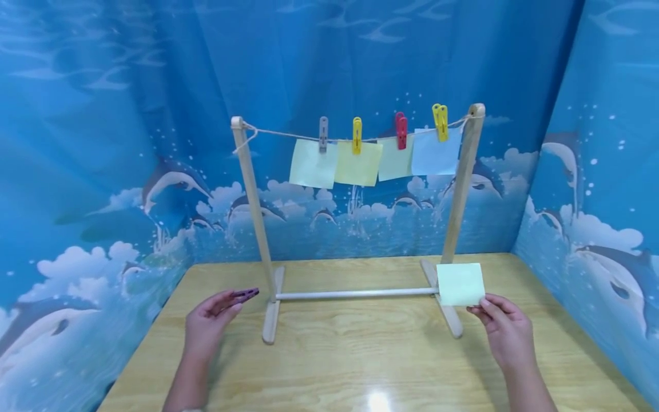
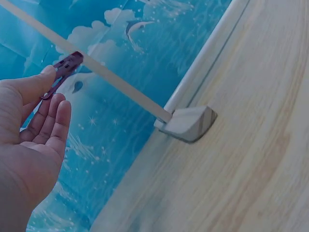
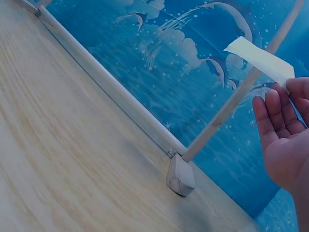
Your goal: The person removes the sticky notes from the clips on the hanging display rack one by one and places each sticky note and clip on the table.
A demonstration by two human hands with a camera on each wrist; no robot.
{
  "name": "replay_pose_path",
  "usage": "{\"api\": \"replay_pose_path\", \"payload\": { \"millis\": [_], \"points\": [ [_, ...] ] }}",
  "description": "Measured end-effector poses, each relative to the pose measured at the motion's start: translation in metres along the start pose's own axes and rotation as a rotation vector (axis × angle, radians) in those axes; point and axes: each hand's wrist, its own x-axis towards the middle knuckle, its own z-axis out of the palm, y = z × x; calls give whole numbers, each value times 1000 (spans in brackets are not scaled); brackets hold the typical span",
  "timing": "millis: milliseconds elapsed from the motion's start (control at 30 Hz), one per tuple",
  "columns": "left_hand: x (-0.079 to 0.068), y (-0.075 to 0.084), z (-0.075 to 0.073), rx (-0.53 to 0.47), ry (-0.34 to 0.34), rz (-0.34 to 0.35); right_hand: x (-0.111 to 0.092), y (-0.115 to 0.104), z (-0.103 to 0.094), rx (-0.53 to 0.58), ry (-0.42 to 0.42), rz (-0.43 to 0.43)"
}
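Around the middle of the head view, the left hand [image 1: 210,323] is near 8 o'clock; its grip is pinched small, with just the thickness of a dark purple plastic clothes clip [image 1: 246,295] between thumb and finger. That clip pokes out toward 2 o'clock, near the foot of the left post of a pale wooden rack [image 1: 254,206]. The right hand [image 1: 507,332] is near 4 o'clock; its grip is pinched thin on the bottom corner of a pale green paper square [image 1: 460,285], which is at 10 o'clock from that hand, held up above the light wooden surface [image 1: 329,360]. From the rack's white bar [image 1: 355,294], four small papers [image 1: 358,165] hang at 12 o'clock on a thin string [image 1: 280,134], with grey, yellow and red clips [image 1: 401,131].
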Motion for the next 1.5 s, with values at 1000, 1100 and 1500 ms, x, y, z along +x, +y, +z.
{"api": "replay_pose_path", "payload": {
  "millis": [1000,1100,1500],
  "points": [
    [19,-29,-22,111,65,-40,12,-22,-59,-3,168,104],
    [22,-31,-24,126,49,-75,16,-25,-62,-42,156,121],
    [35,-46,-26,115,19,-156,32,-17,-83,-335,169,180]
  ]
}}
